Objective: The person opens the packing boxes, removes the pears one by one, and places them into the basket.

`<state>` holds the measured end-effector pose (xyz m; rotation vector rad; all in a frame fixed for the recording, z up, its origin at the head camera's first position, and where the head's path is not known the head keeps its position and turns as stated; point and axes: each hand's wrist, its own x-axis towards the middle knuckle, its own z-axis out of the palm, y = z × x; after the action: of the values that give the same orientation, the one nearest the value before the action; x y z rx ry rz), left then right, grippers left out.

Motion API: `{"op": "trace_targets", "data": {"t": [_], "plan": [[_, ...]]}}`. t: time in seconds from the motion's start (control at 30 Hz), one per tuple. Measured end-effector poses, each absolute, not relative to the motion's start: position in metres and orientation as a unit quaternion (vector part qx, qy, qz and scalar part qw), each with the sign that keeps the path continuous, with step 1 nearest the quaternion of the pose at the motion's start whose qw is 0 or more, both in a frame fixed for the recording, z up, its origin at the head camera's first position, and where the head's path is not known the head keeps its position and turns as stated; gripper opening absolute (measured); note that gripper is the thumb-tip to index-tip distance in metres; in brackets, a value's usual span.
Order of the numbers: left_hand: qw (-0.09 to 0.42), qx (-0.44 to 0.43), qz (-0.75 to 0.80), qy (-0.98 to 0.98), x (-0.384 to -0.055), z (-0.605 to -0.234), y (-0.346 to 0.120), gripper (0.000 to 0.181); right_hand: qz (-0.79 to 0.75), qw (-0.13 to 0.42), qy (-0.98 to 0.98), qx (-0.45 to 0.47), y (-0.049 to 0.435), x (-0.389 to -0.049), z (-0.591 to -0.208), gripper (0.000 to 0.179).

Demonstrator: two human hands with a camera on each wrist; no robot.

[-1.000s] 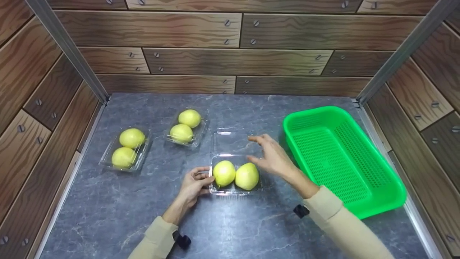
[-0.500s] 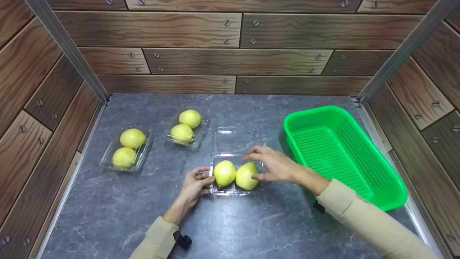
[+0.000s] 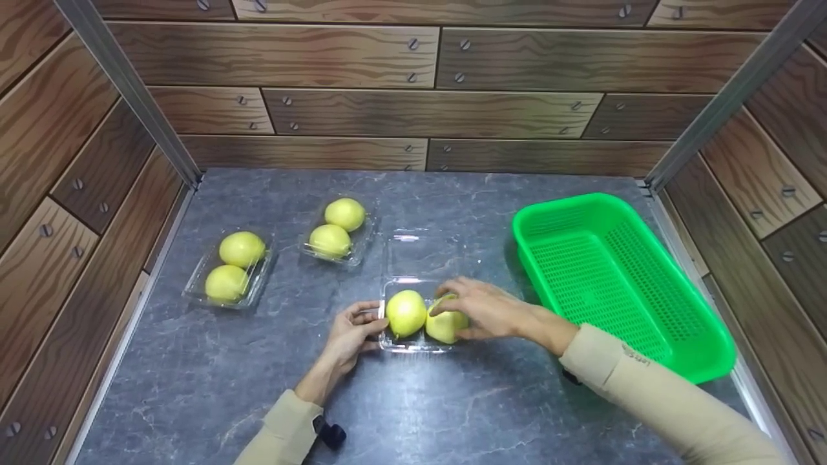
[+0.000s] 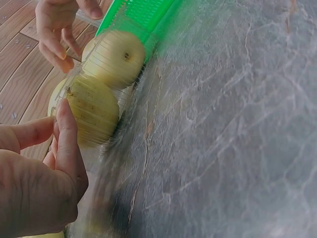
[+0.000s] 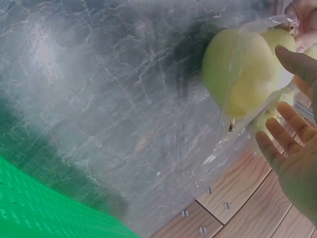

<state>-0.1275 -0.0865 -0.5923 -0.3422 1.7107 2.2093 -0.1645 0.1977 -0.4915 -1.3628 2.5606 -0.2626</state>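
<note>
A clear plastic clamshell container lies with its lid folded back on the far side. Two yellow-green pears sit inside it, a left pear and a right pear. My left hand pinches the container's left rim between thumb and fingers, as the left wrist view also shows. Over the right pear hovers my right hand, its fingers on the far side and its thumb on the near side. In the right wrist view those fingers are spread, with a gap to the pear.
Two more clear containers, the left container and the middle container, hold two pears each. A green perforated basket with nothing in it stands at the right. Wood-patterned walls enclose the grey marbled table.
My right hand has come down from beside the lid to the right pear, and its fingers now reach over it. My left hand keeps its hold on the container's rim.
</note>
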Motion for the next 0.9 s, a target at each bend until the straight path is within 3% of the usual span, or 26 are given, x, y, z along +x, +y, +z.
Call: {"op": "trace_targets", "data": {"t": [0.9], "plan": [[0.165, -0.126, 0.775, 0.597, -0.128, -0.594, -0.086, 0.050, -0.050, 0.149, 0.873, -0.462, 0.188, -0.164, -0.517, 0.060]]}}
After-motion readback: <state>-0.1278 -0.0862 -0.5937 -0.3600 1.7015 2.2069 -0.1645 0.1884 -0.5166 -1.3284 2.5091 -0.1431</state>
